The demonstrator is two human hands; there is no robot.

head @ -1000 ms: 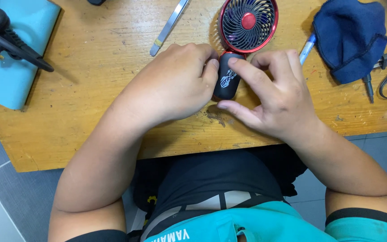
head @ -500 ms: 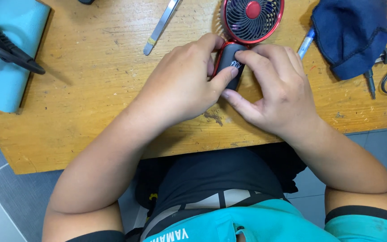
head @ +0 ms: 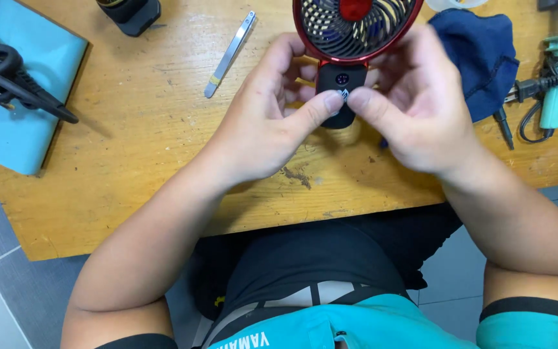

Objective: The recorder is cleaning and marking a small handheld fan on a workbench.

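We hold a small red handheld fan with a black handle above the far edge of the wooden workbench. Our left hand curls around the handle's left side, its thumb pressed on the front; our right hand pinches the right side, thumb tip meeting the left thumb. Metal tweezers lie left of the fan, a blue cloth to its right, and a teal mat at the left edge.
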